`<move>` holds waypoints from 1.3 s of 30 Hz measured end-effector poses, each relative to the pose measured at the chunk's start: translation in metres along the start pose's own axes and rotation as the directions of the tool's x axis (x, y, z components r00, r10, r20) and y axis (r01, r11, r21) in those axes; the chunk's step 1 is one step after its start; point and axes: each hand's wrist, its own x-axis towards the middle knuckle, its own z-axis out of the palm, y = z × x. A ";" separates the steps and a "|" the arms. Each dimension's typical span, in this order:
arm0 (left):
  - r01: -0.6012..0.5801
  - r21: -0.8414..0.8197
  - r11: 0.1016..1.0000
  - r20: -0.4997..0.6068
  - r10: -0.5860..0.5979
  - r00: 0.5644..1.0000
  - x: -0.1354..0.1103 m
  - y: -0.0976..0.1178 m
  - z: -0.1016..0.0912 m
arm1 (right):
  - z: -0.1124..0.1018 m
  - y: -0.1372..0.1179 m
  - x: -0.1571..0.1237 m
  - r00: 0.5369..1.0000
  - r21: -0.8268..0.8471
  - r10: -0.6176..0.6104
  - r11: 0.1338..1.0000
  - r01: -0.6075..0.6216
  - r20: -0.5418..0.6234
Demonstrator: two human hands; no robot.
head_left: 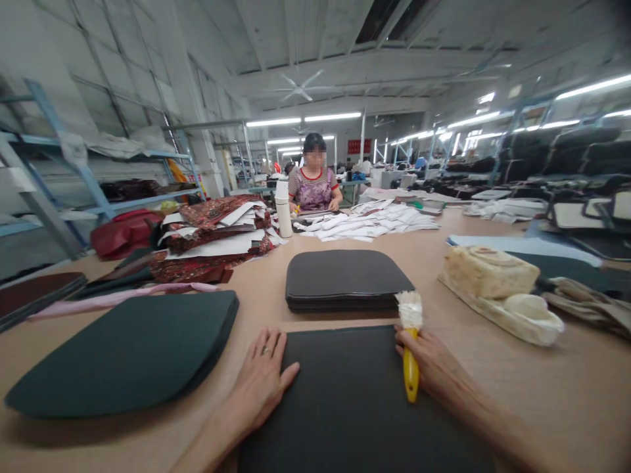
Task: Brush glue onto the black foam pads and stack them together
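A black sheet panel (345, 401) lies flat on the table in front of me. My left hand (263, 374) rests at its left edge, fingers stretched out, a ring on one finger. At the right edge, my right hand (419, 351) holds a paintbrush (411, 374) with a yellow handle, its pale bristles pointing away from me. Just beyond the panel sits a stack of black rounded panels (350, 279). To the left of my left hand lies a stack of dark green panels (133, 355) with curved edges.
On the right stands a glue-crusted block-shaped container (493, 272) on a pale crusted base. Patterned red pieces (211, 233) are piled at left, beside a white bottle (283, 210). Opposite, a person (315, 180) works behind white strips (369, 220).
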 end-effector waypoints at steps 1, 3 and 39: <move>0.063 0.000 0.998 -0.043 -0.063 0.997 -0.006 -0.013 -0.005 | -0.002 0.001 -0.001 0.998 -0.028 -0.030 0.999 0.029 -0.049; 0.163 -0.042 0.986 -0.209 -0.169 0.963 -0.020 -0.040 -0.017 | -0.005 0.003 -0.004 0.981 -0.073 -0.115 0.992 0.104 -0.154; -0.139 -0.266 0.954 -0.721 -0.101 0.686 -0.071 -0.068 -0.031 | 0.002 -0.267 0.187 0.962 0.830 0.070 0.491 -0.265 0.265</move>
